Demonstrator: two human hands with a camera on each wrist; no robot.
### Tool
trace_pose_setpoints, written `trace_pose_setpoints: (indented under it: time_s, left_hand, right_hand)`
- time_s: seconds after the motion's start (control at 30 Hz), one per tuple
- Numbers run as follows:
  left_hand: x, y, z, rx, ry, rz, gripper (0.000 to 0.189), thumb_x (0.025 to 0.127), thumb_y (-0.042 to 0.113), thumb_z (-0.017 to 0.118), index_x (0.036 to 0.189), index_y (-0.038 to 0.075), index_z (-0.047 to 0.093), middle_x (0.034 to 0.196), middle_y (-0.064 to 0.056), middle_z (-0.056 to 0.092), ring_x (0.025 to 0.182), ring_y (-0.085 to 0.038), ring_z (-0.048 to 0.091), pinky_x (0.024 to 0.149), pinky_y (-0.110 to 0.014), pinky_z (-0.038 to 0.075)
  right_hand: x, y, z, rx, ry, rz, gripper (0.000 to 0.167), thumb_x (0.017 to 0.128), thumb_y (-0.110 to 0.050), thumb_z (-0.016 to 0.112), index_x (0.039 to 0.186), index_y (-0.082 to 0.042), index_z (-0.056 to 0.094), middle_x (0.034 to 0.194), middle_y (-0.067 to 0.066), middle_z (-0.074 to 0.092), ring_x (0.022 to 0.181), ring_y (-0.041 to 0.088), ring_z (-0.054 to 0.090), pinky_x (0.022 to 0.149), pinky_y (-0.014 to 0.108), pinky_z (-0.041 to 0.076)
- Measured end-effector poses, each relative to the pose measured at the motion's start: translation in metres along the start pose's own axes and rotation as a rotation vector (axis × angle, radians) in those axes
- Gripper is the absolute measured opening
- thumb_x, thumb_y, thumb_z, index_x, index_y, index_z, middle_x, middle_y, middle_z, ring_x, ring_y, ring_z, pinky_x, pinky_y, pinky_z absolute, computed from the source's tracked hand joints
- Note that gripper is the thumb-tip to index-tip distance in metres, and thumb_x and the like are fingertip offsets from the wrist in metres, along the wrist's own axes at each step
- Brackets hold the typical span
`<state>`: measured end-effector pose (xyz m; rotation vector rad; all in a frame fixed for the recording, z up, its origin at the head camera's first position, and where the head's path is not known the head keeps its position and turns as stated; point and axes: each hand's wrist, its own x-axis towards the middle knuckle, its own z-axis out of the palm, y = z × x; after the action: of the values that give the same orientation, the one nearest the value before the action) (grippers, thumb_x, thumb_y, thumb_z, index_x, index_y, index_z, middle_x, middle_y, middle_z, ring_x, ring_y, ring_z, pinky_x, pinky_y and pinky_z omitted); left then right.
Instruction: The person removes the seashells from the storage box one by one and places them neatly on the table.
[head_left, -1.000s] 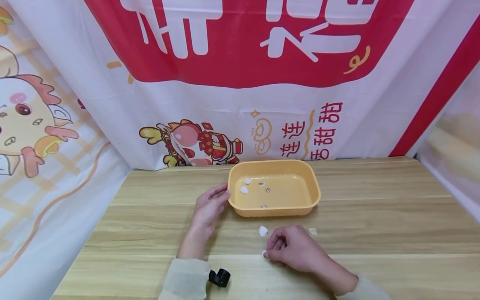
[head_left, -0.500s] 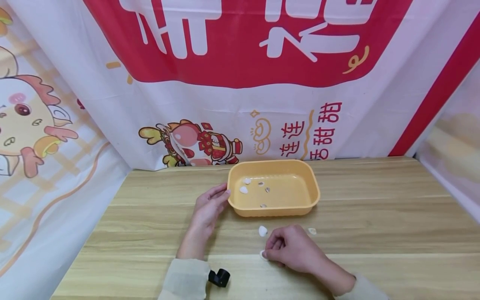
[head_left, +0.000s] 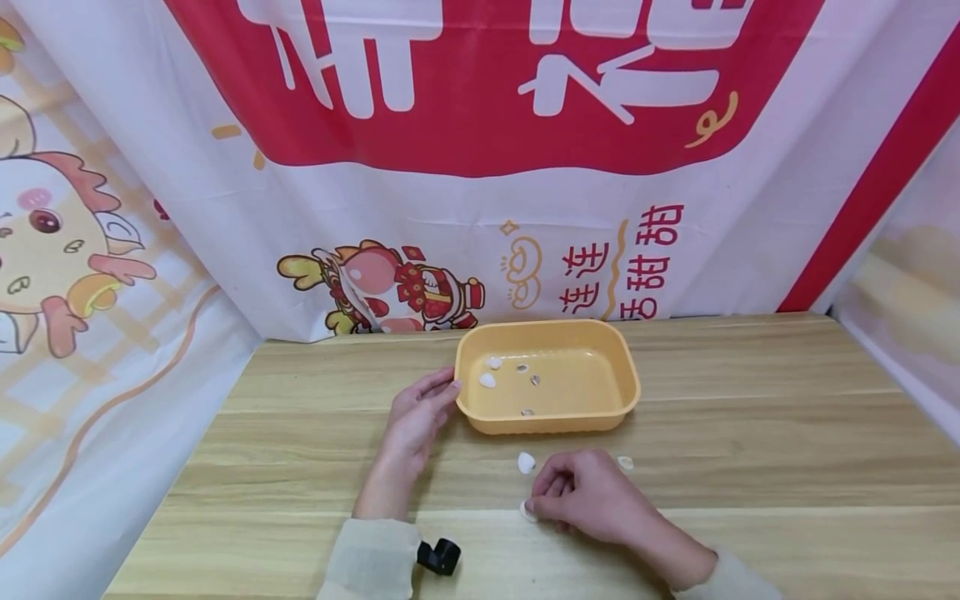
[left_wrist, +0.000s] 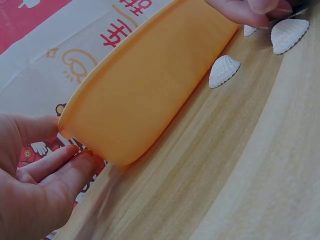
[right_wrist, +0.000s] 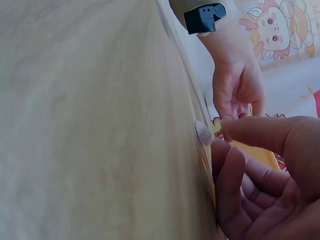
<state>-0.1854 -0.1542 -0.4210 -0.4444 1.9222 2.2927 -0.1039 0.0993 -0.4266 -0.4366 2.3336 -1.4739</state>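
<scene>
My left hand holds the left end of a yellow-orange plastic tub, thumb at the rim and fingers against its side in the left wrist view. In front of the tub, my right hand pinches a small white seashell at the table surface; fingers partly cover it. In the left wrist view this ribbed, fan-shaped shell lies below the right fingertips. Another white seashell lies between the tub and my right hand. A paler shell lies behind the right knuckles.
Several small shells, including a white one, lie inside the tub towards its left. The wood-grain table meets a printed cloth backdrop behind the tub. A black clip sits at the left cuff.
Both hands and the tub stay nearly in place. The shell at my right fingertips has shifted very slightly left.
</scene>
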Motion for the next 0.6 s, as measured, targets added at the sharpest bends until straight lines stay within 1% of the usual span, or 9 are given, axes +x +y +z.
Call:
trace_pose_setpoints:
  time_s: [0.13, 0.23, 0.4, 0.5, 0.6]
  left_hand:
    - [0.0, -0.001, 0.0, 0.007, -0.003, 0.005, 0.043, 0.103, 0.005, 0.069, 0.146, 0.002, 0.062, 0.149, -0.02, 0.062, 0.136, -0.03, 0.062, 0.122, -0.042, 0.051]
    - [0.0, -0.001, 0.0, 0.007, -0.002, 0.009, 0.043, 0.103, 0.005, 0.069, 0.146, 0.002, 0.062, 0.149, -0.021, 0.063, 0.136, -0.03, 0.062, 0.122, -0.042, 0.051]
    - [0.001, -0.002, 0.0, 0.002, 0.001, 0.01, 0.043, 0.103, 0.004, 0.069, 0.146, 0.001, 0.062, 0.148, -0.021, 0.063, 0.136, -0.03, 0.062, 0.121, -0.041, 0.051]
    - [0.001, -0.002, 0.0, 0.001, 0.0, 0.009, 0.043, 0.103, 0.004, 0.069, 0.146, 0.001, 0.062, 0.149, -0.021, 0.063, 0.136, -0.03, 0.061, 0.121, -0.041, 0.051]
    - [0.0, -0.001, 0.0, 0.002, -0.001, 0.007, 0.043, 0.103, 0.004, 0.069, 0.146, 0.001, 0.062, 0.149, -0.021, 0.062, 0.137, -0.03, 0.061, 0.122, -0.042, 0.051]
  right_hand:
    - [-0.001, 0.001, -0.005, 0.093, -0.021, 0.012, 0.015, 0.088, -0.016, 0.088, 0.09, -0.008, 0.076, 0.074, 0.003, 0.071, 0.059, 0.016, 0.065, 0.048, 0.024, 0.055]
    - [-0.001, 0.001, -0.01, 0.136, -0.032, 0.016, 0.016, 0.09, -0.016, 0.087, 0.093, -0.006, 0.076, 0.076, 0.005, 0.072, 0.06, 0.016, 0.066, 0.05, 0.025, 0.057]
    - [-0.001, -0.003, -0.022, 0.153, -0.037, 0.018, 0.017, 0.092, -0.018, 0.085, 0.097, -0.004, 0.076, 0.08, 0.008, 0.074, 0.062, 0.017, 0.068, 0.052, 0.026, 0.059]
    - [-0.001, -0.006, -0.031, 0.168, -0.019, 0.033, 0.019, 0.093, -0.019, 0.085, 0.099, -0.003, 0.075, 0.082, 0.012, 0.074, 0.064, 0.018, 0.069, 0.054, 0.028, 0.06]
    - [-0.002, -0.008, -0.041, 0.172, 0.008, 0.029, 0.023, 0.093, -0.02, 0.085, 0.101, -0.001, 0.075, 0.084, 0.015, 0.074, 0.065, 0.018, 0.069, 0.055, 0.03, 0.062]
